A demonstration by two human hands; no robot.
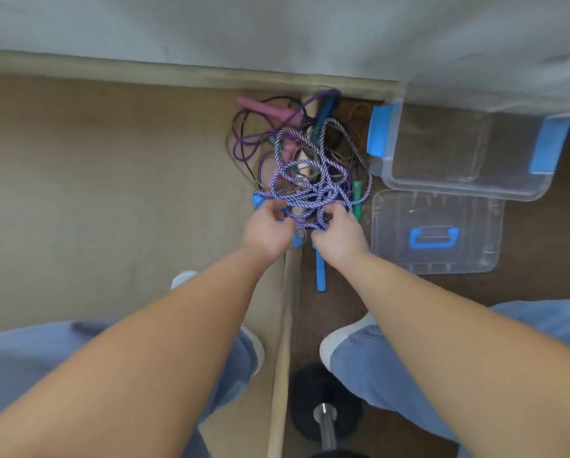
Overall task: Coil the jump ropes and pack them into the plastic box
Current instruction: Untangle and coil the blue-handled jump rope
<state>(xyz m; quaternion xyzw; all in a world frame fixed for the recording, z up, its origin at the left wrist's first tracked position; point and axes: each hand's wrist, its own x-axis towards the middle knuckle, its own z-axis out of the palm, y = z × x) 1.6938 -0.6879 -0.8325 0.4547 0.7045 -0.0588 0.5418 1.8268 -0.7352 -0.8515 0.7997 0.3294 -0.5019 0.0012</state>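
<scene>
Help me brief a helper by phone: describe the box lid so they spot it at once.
Find the clear plastic box against the wall. Just nearer the person, flat on the floor, lies the lid. Unlike the box's two blue side latches, it has one blue handle at its centre.

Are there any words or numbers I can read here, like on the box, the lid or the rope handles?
None: no readable text in this picture.
Box: clear plastic with blue latches, no label visible.
Lid: blue handle, no print to read.
Rope handles: plain colours, too blurred to show any writing.
Sock: faint dark marks, too small and blurred to read.
</scene>
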